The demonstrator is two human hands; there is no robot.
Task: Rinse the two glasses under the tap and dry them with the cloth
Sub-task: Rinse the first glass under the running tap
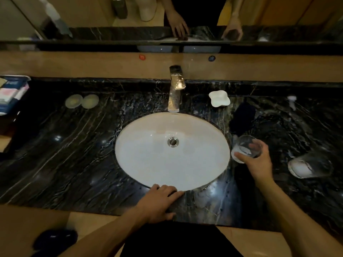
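The fingers (255, 146) of the right hand (257, 162) are wrapped around a clear glass (243, 145), thumb on the near side and the others curled over the far side, holding it tilted just off the right rim of the white sink (148, 164), above the dark marble bench (65, 145). The left hand (159, 203) grasps nothing; it lies flat with fingers spread on the front edge of the bench, touching the near rim of the sink. The second glass (310, 166) lies on its side on the bench, well to the right of the held one. A dark cloth (242, 115) sits bunched on the bench behind the held glass, between it and a small white dish (219, 98). The tap (176, 86) stands at the back of the sink, and no water can be seen running from it. The step in hand looks like bringing the first glass to the tap for rinsing. To do it well, the left hand would likely need to go to the tap handle while the right carries the glass over the basin and under the spout, mouth tilted up so water gets inside. A firm grip matters, since wet glass is probably slippery and the basin is hard.
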